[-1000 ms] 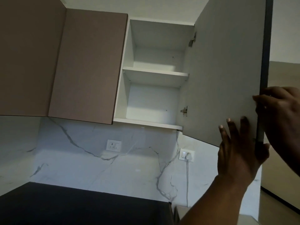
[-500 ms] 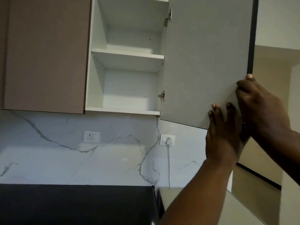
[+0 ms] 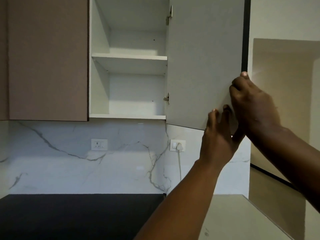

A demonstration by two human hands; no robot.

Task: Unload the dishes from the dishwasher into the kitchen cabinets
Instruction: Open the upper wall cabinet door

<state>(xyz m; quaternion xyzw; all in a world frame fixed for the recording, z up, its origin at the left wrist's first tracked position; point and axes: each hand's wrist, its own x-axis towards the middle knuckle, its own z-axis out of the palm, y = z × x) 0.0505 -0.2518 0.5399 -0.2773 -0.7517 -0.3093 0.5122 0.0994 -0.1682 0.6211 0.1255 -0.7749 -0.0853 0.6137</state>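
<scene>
Right hand [image 3: 251, 103], right of centre: fingers curled round the free edge of the open cabinet door [image 3: 204, 66]. Left hand [image 3: 219, 135], just below it: fingers straight, flat against the door's lower inner face. Door stands upright, hinged at centre frame. Cabinet shelves [image 3: 129, 58] lie left of both hands, left hand nearer. Dishes, dishwasher: not in view.

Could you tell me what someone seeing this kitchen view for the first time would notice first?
Most striking is the open cabinet door, swung out at upper right, with both hands at its lower outer corner: the left hand lies flat on its inner face, and the right hand curls round its free edge. Beside it, the white cabinet shows two bare shelves, above a marble backsplash and dark countertop.
</scene>
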